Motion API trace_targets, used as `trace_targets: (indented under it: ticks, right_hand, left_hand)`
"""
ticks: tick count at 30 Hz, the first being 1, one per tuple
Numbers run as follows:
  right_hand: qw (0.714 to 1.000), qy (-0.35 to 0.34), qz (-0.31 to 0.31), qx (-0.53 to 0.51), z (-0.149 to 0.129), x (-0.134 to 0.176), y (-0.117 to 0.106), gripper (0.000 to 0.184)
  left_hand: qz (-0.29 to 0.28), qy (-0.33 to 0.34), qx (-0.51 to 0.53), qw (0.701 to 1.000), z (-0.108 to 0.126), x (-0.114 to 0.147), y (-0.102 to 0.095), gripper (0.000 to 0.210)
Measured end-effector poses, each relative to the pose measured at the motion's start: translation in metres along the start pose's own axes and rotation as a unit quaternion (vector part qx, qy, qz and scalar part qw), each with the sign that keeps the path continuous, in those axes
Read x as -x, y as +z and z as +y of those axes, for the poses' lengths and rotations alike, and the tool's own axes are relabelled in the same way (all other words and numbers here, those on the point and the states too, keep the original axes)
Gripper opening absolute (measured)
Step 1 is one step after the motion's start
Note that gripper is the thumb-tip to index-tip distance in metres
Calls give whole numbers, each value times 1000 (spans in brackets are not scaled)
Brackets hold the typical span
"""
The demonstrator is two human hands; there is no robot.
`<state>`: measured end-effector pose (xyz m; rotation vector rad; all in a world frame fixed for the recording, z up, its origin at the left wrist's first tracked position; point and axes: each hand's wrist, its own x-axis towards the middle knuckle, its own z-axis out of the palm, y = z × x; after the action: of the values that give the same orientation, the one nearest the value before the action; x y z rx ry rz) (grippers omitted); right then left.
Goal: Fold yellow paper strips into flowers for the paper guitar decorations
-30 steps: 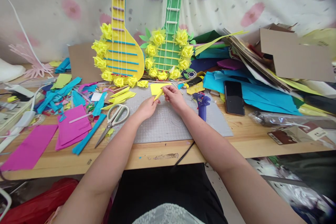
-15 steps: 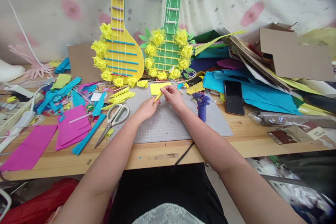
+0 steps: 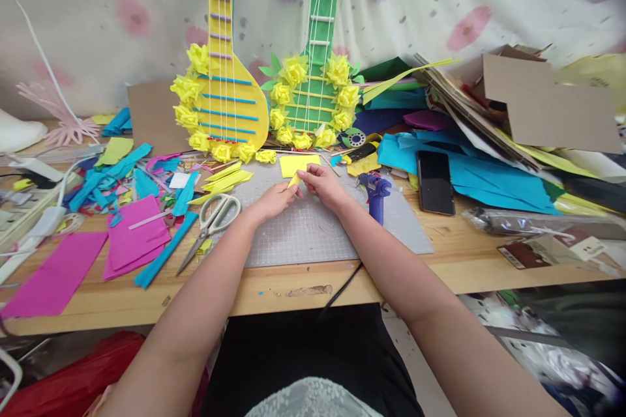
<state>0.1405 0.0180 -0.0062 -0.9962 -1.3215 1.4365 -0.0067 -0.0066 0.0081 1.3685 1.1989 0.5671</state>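
A narrow piece of yellow paper [image 3: 294, 180] is pinched between my two hands above the grey cutting mat [image 3: 303, 234]. My left hand [image 3: 278, 199] grips its lower end, and the fingertips of my right hand [image 3: 320, 184] close on its upper end. Just behind the hands lies a flat yellow sheet [image 3: 288, 165] on the mat. To the left rest scissors [image 3: 211, 225] with pale handles and several folded yellow strips [image 3: 225, 181]. A blue glue gun [image 3: 376, 195] is right of my right hand.
A yellow paper guitar [image 3: 229, 104] and a green one [image 3: 315, 88], both trimmed with yellow flowers, stand at the back. Pink sheets [image 3: 134, 234] and blue scraps lie left. A phone [image 3: 435, 182], blue paper [image 3: 499, 182] and stacked cardboard [image 3: 548, 98] are on the right.
The yellow piece has turned slightly in my fingers and shows a broader face. My right hand has shifted very slightly; the things on the table stay put.
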Motion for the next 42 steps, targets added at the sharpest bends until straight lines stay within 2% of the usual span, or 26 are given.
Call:
trace_targets:
  ticks: [4,10,13,19,24,26,32,38,42]
  right_hand:
    - [999,-1,36,5,0,1,3,47]
    - [999,34,-38,-2,2,1,6,42]
    - [999,45,2,-23,2,-1,8,44]
    - [997,61,31,-35,1,-1,10,45]
    - [997,41,67,-6,3,-2,11,48]
    - [997,38,60,-3,3,-2,10,48]
    - [996,74,-37,-15,-1,0,3,46]
    - [999,52,7,-2,-5,3,4,44]
    - [999,43,6,9,-5,2,4,43]
  left_hand:
    - [-59,-28,62,996,1,3,-4,24]
    - [-101,-30,103,989,-4,1,-8,23]
    - [-109,-34,112,987,-4,0,-8,24]
    - [-109,-42,135,984,-2,0,-7,25]
    - [-117,-58,138,982,-3,1,-7,26]
    - [-110,-57,146,981,-3,1,-7,25]
    - [-90,-41,189,977,-5,-1,-15,23]
    - [-106,-43,214,970,-3,2,-15,26]
    - [-103,-51,252,961,-4,0,-14,37]
